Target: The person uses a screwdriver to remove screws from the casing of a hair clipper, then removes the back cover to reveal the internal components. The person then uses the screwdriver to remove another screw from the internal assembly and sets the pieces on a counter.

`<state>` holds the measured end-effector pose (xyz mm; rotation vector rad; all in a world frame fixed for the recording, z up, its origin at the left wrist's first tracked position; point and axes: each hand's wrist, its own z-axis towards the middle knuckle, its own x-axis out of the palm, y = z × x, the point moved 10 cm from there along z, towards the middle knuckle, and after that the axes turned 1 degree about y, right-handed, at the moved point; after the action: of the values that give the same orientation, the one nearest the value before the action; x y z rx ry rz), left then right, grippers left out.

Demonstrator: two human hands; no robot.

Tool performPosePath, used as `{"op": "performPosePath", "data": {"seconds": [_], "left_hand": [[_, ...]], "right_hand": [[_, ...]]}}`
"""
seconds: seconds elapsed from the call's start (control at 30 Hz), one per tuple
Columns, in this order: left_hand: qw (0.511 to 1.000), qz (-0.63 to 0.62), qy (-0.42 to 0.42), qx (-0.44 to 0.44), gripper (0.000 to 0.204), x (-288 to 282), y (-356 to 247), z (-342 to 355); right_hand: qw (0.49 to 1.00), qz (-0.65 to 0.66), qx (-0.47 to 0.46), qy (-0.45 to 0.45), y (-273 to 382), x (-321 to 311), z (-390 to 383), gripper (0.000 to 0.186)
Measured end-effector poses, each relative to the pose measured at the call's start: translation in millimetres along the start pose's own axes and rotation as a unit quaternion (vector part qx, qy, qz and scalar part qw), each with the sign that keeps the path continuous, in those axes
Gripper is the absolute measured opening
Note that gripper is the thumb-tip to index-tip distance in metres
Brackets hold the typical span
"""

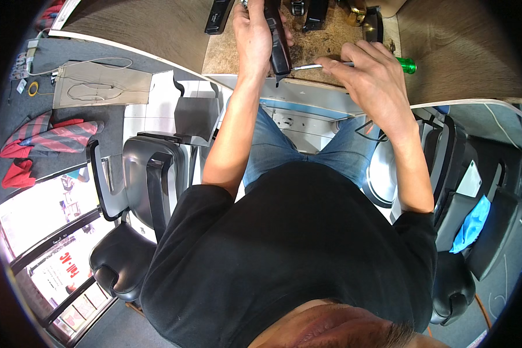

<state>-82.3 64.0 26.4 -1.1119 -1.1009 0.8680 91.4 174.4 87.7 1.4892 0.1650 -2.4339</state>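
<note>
My left hand [253, 43] is wrapped around a dark hair clipper [278, 49] with a brownish-red side. The clipper points its narrow black end toward me at the near edge of the worn wooden worktop [226, 58]. A screwdriver with a green handle [409, 65] is gripped in my right hand [374, 78], its metal shaft running left past my fingers. The shaft's tip is beside the clipper's near end; whether they touch I cannot tell. The clipper's far end is partly cut off by the upper edge of the view.
On the worktop lie a flat black piece [217, 16], another black part [316, 14] and a gold-coloured item [354, 13]. Wooden panels [464, 46] rise on both sides. Black padded chairs [156, 174] flank me, and a chequered cloth [52, 136] lies at left.
</note>
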Motion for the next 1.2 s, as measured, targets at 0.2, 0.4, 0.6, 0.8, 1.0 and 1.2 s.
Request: {"op": "performPosePath", "data": {"seconds": [0.2,0.4,0.6,0.8,1.0,1.2], "left_hand": [[1.000,-0.001,0.012,-0.002,0.046,1.4,-0.3,-0.6],[1.000,0.000,0.008,0.003,0.047,1.1,-1.9,-0.5],[1.000,0.000,0.002,-0.006,0.047,1.8,-2.0,-2.1],[1.000,0.001,0.009,-0.006,0.047,1.6,0.7,0.2],[1.000,0.001,0.005,-0.003,0.047,1.4,-0.3,-0.3],[1.000,-0.008,-0.006,-0.012,0.051,-1.3,0.1,-2.4]], "right_hand": [[1.000,-0.004,-0.015,0.017,9.7,-4.0,6.0,0.030],[0.999,0.007,-0.031,-0.002,8.2,-0.2,5.5,0.026],[1.000,0.009,-0.023,-0.007,4.2,0.4,4.3,0.032],[1.000,0.012,-0.021,0.000,4.4,1.0,3.4,0.032],[0.999,0.032,-0.001,0.000,-1.4,-0.1,2.7,0.028],[0.995,0.071,0.062,-0.017,-5.5,3.8,4.5,0.021]]}}
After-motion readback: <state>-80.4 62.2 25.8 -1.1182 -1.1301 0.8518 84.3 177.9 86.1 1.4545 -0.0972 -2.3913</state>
